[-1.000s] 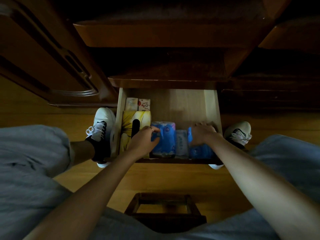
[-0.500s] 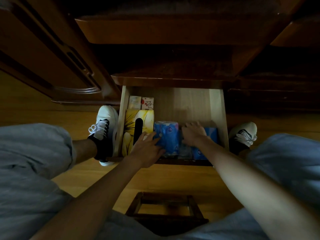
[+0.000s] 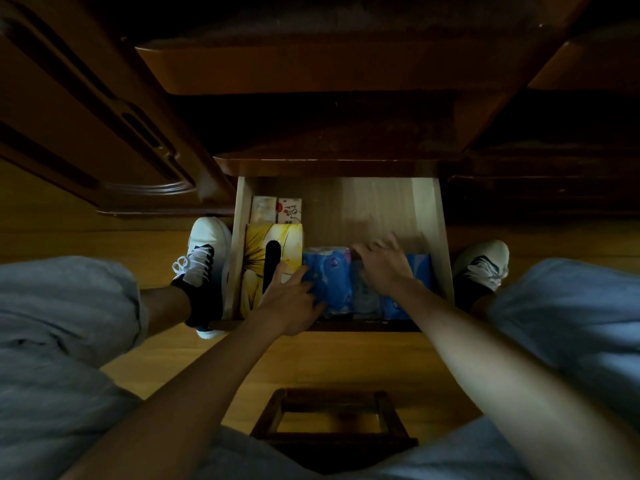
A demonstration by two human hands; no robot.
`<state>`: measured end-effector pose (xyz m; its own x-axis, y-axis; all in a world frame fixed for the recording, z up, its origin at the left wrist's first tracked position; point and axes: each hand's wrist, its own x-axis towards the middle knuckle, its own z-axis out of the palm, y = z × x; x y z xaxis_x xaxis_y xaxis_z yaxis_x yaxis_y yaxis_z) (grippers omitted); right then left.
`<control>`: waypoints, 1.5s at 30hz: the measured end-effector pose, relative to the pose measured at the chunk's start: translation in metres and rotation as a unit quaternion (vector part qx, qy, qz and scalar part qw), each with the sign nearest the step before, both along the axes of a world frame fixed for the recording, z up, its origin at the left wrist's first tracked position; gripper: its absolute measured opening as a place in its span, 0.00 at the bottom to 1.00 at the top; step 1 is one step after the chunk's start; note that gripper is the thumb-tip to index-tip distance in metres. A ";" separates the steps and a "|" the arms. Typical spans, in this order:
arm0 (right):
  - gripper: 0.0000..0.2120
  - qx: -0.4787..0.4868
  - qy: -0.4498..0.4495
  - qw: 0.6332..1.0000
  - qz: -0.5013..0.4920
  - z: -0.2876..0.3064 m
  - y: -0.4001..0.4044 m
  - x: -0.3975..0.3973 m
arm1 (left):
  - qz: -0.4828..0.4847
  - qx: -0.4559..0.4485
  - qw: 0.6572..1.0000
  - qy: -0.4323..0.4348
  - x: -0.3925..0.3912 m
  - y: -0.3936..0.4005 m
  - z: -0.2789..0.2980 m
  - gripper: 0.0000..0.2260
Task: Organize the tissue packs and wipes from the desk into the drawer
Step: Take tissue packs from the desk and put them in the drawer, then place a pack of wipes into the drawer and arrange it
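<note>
Your left hand (image 3: 294, 299) rests fingers spread on the blue tissue pack (image 3: 329, 282); your right hand (image 3: 384, 268), also spread, presses the packs at 3 o'clock. A yellow tissue box (image 3: 256, 258) sits at 9 o'clock in the open drawer (image 3: 426, 216).

Right hand (image 3: 382, 268) now lies spread over the middle packs (image 3: 365, 292) (earlier gripping the rightmost); left hand (image 3: 294, 301) opens against the blue pack (image 3: 329, 271).
</note>
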<state>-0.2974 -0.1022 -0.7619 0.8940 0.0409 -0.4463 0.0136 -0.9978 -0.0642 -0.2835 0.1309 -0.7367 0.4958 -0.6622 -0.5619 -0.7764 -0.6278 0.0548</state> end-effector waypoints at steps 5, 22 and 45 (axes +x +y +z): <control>0.32 -0.010 0.016 0.999 0.031 0.026 -0.004 -0.005 | -0.032 0.092 0.995 0.017 0.008 -0.009 0.007 0.27; 0.11 0.216 -0.399 0.889 -0.054 0.352 -0.061 0.027 | 0.011 -0.422 0.858 -0.294 0.100 -0.021 0.329 0.09; 0.35 -0.115 -0.346 0.910 -0.195 0.492 -0.184 0.279 | 0.116 -0.364 0.879 -0.285 0.362 -0.221 0.449 0.21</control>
